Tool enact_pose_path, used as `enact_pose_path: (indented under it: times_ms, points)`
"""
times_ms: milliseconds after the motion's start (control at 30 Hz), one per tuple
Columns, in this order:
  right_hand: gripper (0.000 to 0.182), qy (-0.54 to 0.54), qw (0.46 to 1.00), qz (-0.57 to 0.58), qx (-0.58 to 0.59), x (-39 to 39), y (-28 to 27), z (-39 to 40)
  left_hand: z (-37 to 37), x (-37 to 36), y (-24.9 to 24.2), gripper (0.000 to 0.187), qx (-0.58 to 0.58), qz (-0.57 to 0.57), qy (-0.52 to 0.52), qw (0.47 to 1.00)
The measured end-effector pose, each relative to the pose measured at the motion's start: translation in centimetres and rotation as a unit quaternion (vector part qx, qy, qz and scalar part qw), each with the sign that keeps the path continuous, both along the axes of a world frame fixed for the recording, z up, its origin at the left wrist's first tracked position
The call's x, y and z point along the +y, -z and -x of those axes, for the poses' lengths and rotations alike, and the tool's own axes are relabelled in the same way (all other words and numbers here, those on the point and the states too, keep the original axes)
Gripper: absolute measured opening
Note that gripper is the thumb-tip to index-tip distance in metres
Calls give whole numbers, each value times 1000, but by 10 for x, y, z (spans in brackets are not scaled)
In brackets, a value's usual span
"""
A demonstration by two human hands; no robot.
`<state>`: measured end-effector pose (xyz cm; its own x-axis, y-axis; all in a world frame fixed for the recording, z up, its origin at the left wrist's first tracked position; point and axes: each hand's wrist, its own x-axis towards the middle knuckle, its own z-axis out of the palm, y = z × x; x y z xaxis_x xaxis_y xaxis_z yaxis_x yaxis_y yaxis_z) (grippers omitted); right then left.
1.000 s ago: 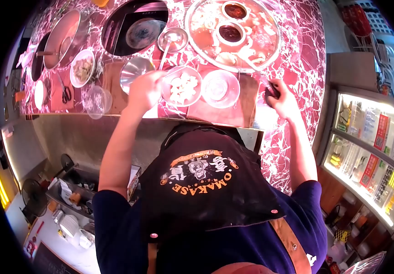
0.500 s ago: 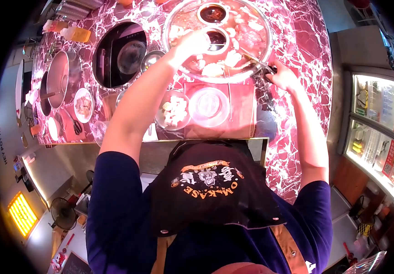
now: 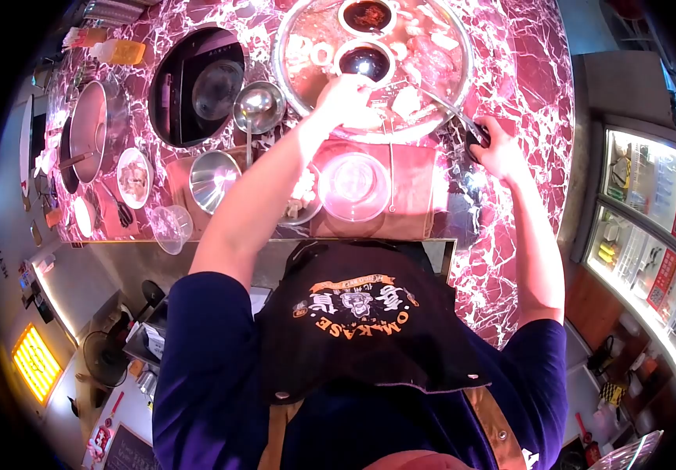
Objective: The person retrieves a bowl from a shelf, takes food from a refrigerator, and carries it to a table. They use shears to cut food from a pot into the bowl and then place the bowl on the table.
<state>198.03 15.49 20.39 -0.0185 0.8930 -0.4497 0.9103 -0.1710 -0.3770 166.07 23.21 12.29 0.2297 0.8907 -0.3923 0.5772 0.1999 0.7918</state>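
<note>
A large round pan point(image 3: 281, 74) of broth with meat and pale food pieces fills the top middle. Two small bowls sit in it: a far bowl of reddish-brown sauce point(image 3: 367, 16) and a nearer bowl of dark sauce point(image 3: 365, 64). My left hand point(image 3: 346, 106) is at the nearer bowl's front rim, fingers bent together; glare hides what they hold, if anything. My right hand point(image 3: 501, 150), beyond the pan's right rim, is closed around the black handles of scissors point(image 3: 463, 117), whose blades point into the pan.
Near the pan's front are a clear round container point(image 3: 353, 186), a bowl of pale chunks point(image 3: 304, 196) partly behind my forearm, and a thin metal skewer point(image 3: 391, 168). Leftward stand a steel bowl point(image 3: 214, 182), a ladle point(image 3: 259, 107), a dark cooktop point(image 3: 197, 86) and a pot point(image 3: 89, 129).
My left hand has drawn back toward me, from the left side of the dark sauce bowl to its front rim. My right hand and the scissors have shifted slightly right and nearer.
</note>
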Motion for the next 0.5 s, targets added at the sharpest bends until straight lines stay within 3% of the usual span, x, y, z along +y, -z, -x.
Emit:
enact_pose_path:
  times_ms: [67,167,233,367,433,500]
  points:
    - [55,30,997,46,44,-2,3,-2,2,-15,-3,38,30,-88,12,996]
    - [53,74,986,104,102,-2,-9,15,-1,-32,-5,39,-26,-52,-2,998]
    - [51,62,983,69,161,1,38,2,-10,-42,2,32,-43,-112,-40,992]
    - [46,46,987,42,150,5,35,12,-16,-55,-1,23,-33,-128,-14,991]
    - [44,91,974,129,160,3,22,12,-18,-57,3,23,-33,-125,-21,991]
    - [44,90,975,147,141,1,12,12,-18,-57,7,23,-16,-159,-23,987]
